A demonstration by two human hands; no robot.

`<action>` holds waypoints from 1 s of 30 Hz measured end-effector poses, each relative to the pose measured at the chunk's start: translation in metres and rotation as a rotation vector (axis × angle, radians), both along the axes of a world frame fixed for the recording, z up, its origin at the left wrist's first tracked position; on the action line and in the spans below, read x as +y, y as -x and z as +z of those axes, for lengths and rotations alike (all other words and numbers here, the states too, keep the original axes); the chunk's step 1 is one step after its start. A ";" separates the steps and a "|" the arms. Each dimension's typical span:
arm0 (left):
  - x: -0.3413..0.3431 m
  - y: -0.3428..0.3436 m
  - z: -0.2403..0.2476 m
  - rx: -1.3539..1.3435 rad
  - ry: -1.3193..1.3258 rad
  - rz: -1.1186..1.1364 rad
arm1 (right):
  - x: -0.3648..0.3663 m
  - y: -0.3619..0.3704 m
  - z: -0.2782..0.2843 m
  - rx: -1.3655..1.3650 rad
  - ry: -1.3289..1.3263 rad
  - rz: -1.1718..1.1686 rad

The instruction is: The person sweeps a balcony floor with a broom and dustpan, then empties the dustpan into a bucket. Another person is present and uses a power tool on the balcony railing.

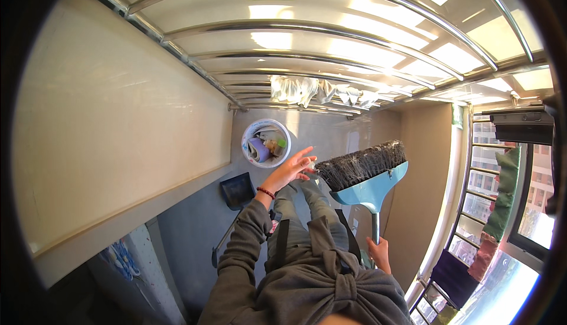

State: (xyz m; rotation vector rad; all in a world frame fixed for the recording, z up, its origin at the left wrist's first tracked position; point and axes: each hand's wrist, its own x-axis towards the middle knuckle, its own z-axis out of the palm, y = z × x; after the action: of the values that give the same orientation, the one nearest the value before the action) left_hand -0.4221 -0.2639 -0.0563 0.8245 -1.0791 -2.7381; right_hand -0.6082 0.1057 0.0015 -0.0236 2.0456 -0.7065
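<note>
Grey floor point(189, 248) is bearing a bin point(244, 150) already holding refuse point(273, 142); your right hand point(378, 254) is clasping the broom point(371, 190), its bristles point(361, 164) apparently still dusty; your left hand point(294, 166) is hovering, fingers apart.

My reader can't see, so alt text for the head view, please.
A right-hand grip holds a pale-blue plastic broom; the open left-hand grip is beside its dark bristles. Beyond stands a round white bin of rubbish.

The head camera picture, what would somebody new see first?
Probably the big blue broom right of the middle, held in the right hand. Its dark bristles end close to the left hand. Up and left of that hand sits a white bucket with a purple thing inside.
</note>
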 end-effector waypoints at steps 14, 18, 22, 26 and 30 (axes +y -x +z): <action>-0.005 0.034 -0.003 0.148 -0.313 -0.072 | 0.020 0.013 -0.013 0.221 0.103 0.132; -0.014 0.031 0.020 0.052 -0.040 -0.176 | 0.023 0.014 -0.012 0.243 0.020 0.137; -0.015 0.033 0.031 -0.085 0.256 -0.253 | 0.018 0.012 -0.008 0.299 0.081 0.167; -0.020 0.035 0.027 -0.148 0.300 -0.297 | 0.010 0.009 -0.005 0.361 0.102 0.202; -0.020 0.035 0.019 -0.193 0.275 -0.292 | 0.006 0.009 0.000 0.392 0.136 0.227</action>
State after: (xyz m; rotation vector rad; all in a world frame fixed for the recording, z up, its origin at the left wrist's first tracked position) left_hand -0.4568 -0.2841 -0.0377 0.9691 -1.6936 -2.6764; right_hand -0.6169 0.1122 0.0018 -0.4999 2.3115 -0.7383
